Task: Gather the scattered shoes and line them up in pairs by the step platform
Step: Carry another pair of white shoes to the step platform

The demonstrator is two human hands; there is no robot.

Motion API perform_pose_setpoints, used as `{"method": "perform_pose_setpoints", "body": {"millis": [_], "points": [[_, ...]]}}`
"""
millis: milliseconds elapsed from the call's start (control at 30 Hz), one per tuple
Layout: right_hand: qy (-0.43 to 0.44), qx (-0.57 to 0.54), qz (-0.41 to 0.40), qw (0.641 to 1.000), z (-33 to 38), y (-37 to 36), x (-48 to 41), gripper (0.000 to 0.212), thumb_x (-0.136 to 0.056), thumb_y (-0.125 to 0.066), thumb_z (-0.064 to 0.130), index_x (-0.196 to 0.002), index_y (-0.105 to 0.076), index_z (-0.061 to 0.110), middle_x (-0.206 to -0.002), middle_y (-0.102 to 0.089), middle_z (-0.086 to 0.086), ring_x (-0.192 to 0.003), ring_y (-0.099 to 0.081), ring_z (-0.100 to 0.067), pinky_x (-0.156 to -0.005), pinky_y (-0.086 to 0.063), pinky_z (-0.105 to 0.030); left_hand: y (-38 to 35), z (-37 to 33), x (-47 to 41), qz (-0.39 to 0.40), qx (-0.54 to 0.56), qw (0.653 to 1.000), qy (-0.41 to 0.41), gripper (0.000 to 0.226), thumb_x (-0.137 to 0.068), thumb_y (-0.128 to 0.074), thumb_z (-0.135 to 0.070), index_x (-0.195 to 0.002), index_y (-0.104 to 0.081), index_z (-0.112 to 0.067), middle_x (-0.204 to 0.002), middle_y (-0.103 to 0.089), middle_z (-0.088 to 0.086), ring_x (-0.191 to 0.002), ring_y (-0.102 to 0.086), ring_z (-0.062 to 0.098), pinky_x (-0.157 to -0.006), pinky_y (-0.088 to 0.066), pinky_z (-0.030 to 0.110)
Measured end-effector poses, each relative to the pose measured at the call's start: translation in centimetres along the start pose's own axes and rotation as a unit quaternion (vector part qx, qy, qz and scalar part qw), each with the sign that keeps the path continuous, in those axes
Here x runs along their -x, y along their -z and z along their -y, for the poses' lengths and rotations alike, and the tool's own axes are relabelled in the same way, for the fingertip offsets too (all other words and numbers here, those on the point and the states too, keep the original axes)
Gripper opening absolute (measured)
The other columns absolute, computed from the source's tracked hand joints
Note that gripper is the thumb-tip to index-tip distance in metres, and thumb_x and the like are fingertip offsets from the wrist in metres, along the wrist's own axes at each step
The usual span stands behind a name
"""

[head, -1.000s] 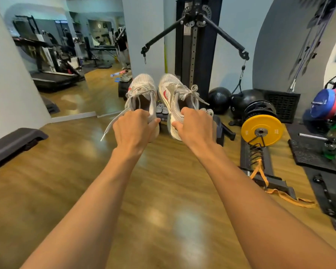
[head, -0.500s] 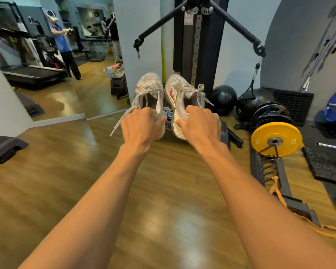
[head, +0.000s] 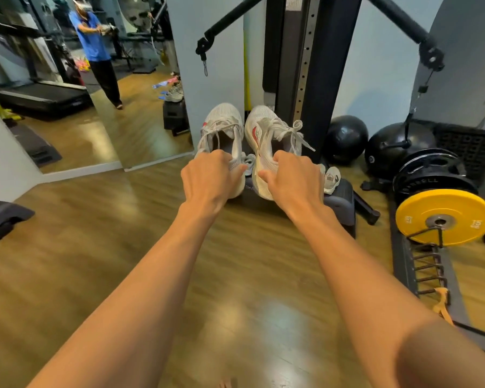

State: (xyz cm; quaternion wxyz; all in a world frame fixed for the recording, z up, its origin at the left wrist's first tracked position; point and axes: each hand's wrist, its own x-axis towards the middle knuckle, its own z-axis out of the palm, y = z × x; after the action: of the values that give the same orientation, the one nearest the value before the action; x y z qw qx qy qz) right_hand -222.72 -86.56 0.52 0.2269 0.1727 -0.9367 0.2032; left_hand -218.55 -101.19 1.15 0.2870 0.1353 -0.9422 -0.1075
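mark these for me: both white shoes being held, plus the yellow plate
left white shoe (head: 224, 117): head view, on the mesh toe.
right white shoe (head: 263, 116): head view, on the mesh toe.
yellow weight plate (head: 420, 211): head view, on the yellow face left of the hub.

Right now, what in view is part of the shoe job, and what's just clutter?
Job: white mesh sneaker in left hand; white red-marked sneaker in right hand; pale grey shoe on the dark grey step platform.
Lying about: yellow weight plate; round black ball; black cable machine column.
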Motion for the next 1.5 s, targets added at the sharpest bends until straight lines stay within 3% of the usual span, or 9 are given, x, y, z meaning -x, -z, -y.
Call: {"method": "perform_pose_setpoints", "body": {"millis": [100, 233, 500, 600, 667, 767, 933, 1267, 1500], "points": [[-0.015, 0.002, 0.009, 1.0, 0.6, -3.9, -4.2, 0.027, -0.087, -0.062, 0.048, -0.09, -0.057, 0.022, -0.075, -0.049, 0.006, -0.069, -0.043, -0.016, -0.057, -0.028, -0.032, -3.4, 2.4, -4.9, 0.008, 0.013, 1.0, -0.001, 0.047, -0.084, -0.059, -0.055, -0.057, -0.038, -0.022, -0.069, -0.052, 0.006, -0.071, -0.056, 0.033, -0.057, -0.032, 0.033], [-0.039, 0.011, 0.025, 0.999, 1.3, -8.5, -10.0, 0.028, -0.087, -0.062, 0.048, -0.094, -0.059, 0.021, -0.078, -0.056, 0.004, -0.073, -0.052, -0.018, -0.059, -0.035, -0.034, -7.5, 5.3, -11.6, 0.028, 0.028, 0.999, -0.02, 0.053, -0.082, -0.06, -0.054, -0.049, -0.031, -0.024, -0.061, -0.049, 0.005, -0.063, -0.048, 0.029, -0.055, -0.033, 0.034], [-0.066, 0.041, 0.044, 0.996, -0.1, -16.2, -20.4, 0.029, -0.087, -0.061, 0.048, -0.092, -0.059, 0.02, -0.083, -0.064, 0.0, -0.079, -0.059, -0.024, -0.061, -0.033, -0.034, -16.6, 8.0, -22.3, 0.052, 0.03, 0.997, -0.042, 0.042, -0.083, -0.059, -0.058, -0.076, -0.069, -0.018, -0.075, -0.064, 0.011, -0.071, -0.062, 0.034, -0.056, -0.037, 0.032], [-0.071, 0.043, 0.055, 0.995, -1.3, -19.6, -24.2, 0.029, -0.086, -0.061, 0.049, -0.091, -0.058, 0.021, -0.081, -0.063, 0.0, -0.078, -0.059, -0.023, -0.061, -0.036, -0.034, -20.2, 8.8, -25.9, 0.056, 0.017, 0.997, -0.044, 0.045, -0.083, -0.057, -0.061, -0.087, -0.072, -0.018, -0.082, -0.066, 0.012, -0.075, -0.063, 0.034, -0.057, -0.037, 0.031], [-0.076, 0.033, 0.059, 0.995, -2.1, -21.9, -26.6, 0.027, -0.086, -0.062, 0.049, -0.086, -0.054, 0.023, -0.074, -0.055, 0.004, -0.072, -0.055, -0.02, -0.059, -0.036, -0.034, -22.6, 9.2, -28.4, 0.064, 0.016, 0.997, -0.045, 0.044, -0.083, -0.057, -0.062, -0.072, -0.065, -0.02, -0.076, -0.063, 0.009, -0.074, -0.063, 0.033, -0.057, -0.037, 0.031], [-0.077, 0.018, 0.076, 0.994, -3.5, -25.4, -30.8, 0.026, -0.087, -0.061, 0.048, -0.092, -0.058, 0.023, -0.074, -0.05, 0.007, -0.069, -0.051, -0.015, -0.058, -0.039, -0.033, -26.1, 9.9, -32.1, 0.068, 0.001, 0.997, -0.037, 0.054, -0.084, -0.057, -0.061, -0.052, -0.034, -0.025, -0.061, -0.05, 0.003, -0.07, -0.061, 0.03, -0.053, -0.035, 0.03], [-0.067, 0.015, 0.1, 0.993, -4.8, -30.5, -37.2, 0.03, -0.088, -0.06, 0.048, -0.102, -0.062, 0.021, -0.082, -0.061, 0.003, -0.076, -0.058, -0.018, -0.06, -0.04, -0.032, -31.5, 11.6, -37.9, 0.074, -0.015, 0.997, -0.03, 0.044, -0.084, -0.058, -0.06, -0.081, -0.069, -0.017, -0.073, -0.065, 0.009, -0.076, -0.063, 0.035, -0.055, -0.032, 0.03], [-0.101, 0.019, 0.143, 0.984, -4.9, -43.4, -47.6, 0.035, -0.088, -0.06, 0.049, -0.107, -0.062, 0.019, -0.091, -0.067, -0.002, -0.085, -0.063, -0.025, -0.066, -0.046, -0.036, -42.6, 18.0, -48.2, 0.123, -0.015, 0.992, -0.016, 0.041, -0.084, -0.06, -0.057, -0.074, -0.065, -0.018, -0.074, -0.066, 0.01, -0.075, -0.062, 0.035, -0.054, -0.03, 0.031], [-0.141, 0.031, 0.173, 0.974, -5.3, -52.3, -53.6, 0.036, -0.089, -0.059, 0.049, -0.107, -0.06, 0.018, -0.092, -0.067, -0.003, -0.085, -0.062, -0.025, -0.068, -0.046, -0.036, -51.4, 22.2, -54.3, 0.179, 0.007, 0.984, -0.016, 0.048, -0.088, -0.054, -0.058, -0.061, -0.042, -0.02, -0.063, -0.051, 0.002, -0.065, -0.055, 0.028, -0.052, -0.03, 0.03]]}}
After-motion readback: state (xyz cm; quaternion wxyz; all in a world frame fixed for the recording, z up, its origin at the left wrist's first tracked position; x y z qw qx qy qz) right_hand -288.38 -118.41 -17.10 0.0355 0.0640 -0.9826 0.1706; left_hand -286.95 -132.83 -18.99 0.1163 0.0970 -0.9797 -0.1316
